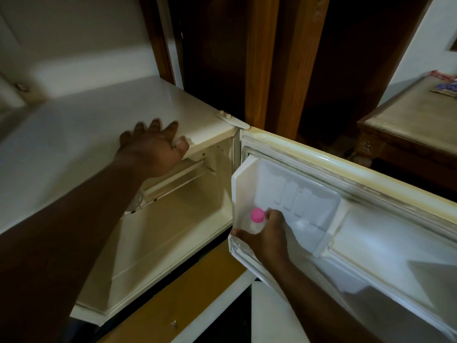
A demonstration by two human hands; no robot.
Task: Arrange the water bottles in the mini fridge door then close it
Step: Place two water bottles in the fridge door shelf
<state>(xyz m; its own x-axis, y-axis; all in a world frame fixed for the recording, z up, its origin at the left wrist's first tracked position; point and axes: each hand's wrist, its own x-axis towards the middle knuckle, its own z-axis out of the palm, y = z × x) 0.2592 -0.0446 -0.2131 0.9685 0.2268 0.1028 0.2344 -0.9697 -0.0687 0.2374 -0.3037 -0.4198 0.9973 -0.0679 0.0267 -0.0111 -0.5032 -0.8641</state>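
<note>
We gripped the pink-capped water bottle (256, 222) in our right hand (265, 235); left hand (154, 151) lay open on fridge top (99, 115). Best lowered upright into door shelf (319, 246).

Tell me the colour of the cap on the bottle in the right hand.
Pink cap, seen in the head view, just above the right hand gripping the bottle.

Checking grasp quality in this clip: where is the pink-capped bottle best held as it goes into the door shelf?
Around the clear body just under the pink cap, coming from above and the open side, as the right hand does. The bottle stands upright, and the door shelf wall blocks a lower grip.
</note>
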